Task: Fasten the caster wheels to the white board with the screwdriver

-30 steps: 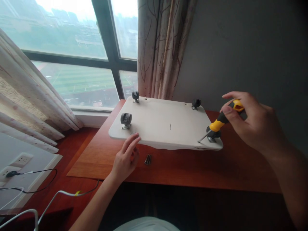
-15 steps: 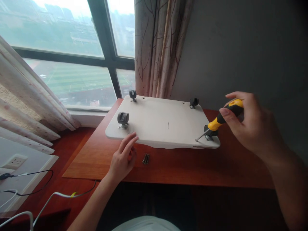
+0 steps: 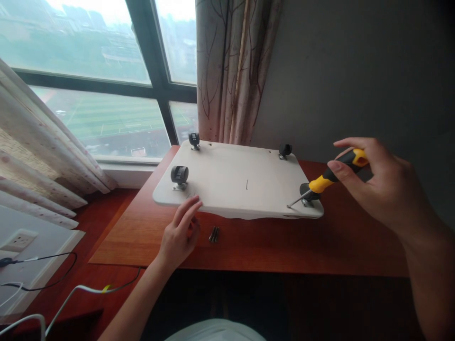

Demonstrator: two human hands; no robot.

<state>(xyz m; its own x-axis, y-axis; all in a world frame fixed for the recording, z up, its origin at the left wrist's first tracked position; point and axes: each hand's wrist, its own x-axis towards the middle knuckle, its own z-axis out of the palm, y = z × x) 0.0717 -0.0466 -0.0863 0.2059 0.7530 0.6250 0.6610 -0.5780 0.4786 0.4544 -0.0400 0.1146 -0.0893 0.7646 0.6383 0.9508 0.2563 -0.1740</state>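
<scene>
- Gripping the yellow-and-black screwdriver (image 3: pixel 332 177) is the right hand (image 3: pixel 384 184) — thumb and fingers are curled shut round the handle, out past the right end of the white board (image 3: pixel 234 180).
- The screwdriver slants down and to the left. Its metal tip meets the board at the near-right corner, just beside the near-right caster (image 3: pixel 305 195), which is partly hidden behind the shaft.
- The left hand (image 3: pixel 179 234) sits at the board's near-left corner — fingers stretched out and loosely spread, fingertips laid on the front edge, nothing clasped. Whether the thumb hooks under that edge, I cannot tell.
- The board lies flat on the red-brown desk (image 3: pixel 284 246), wheels pointing up.
- The near-left caster (image 3: pixel 179 175) stands on the board just behind the left hand's fingertips.
- The far-left caster (image 3: pixel 194 139) and the far-right caster (image 3: pixel 285 150) stand at the board's two back corners.
- A short dark mark shows near the middle of the board.
- Two loose screws (image 3: pixel 213 234) lie close together on the desk, just in front of the board's front edge and just right of the left hand.
- Behind the board's back edge hangs a patterned curtain (image 3: pixel 234 71), with the window (image 3: pixel 99 94) to its left.
</scene>
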